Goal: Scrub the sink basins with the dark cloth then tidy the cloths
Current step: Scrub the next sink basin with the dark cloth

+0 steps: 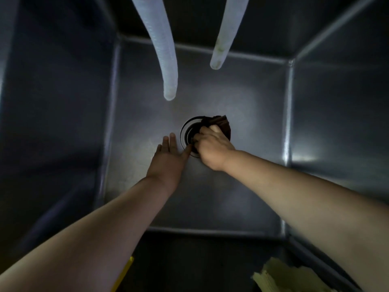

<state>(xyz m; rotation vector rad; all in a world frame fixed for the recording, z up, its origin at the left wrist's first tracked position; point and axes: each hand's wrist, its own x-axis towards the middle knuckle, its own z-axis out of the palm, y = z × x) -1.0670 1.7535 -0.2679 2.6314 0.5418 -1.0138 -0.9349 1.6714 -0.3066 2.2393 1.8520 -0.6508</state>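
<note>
At the near rim, low in the view, a pale yellow cloth is seen lying bunched, well apart from both hands. Farther in, on the steel floor of the sink basin, the left hand is laid flat with fingers straight, nothing held, its thumb just beside the ring of the drain. Immediately to its right, the dark cloth is gripped in the curled fingers of the right hand and pressed onto the drain, the bunched cloth projecting beyond the knuckles toward the far wall. The drain is judged the spot being scrubbed, with the right hand the working one. Beyond, two translucent hoses are seen hanging above the floor.
</note>
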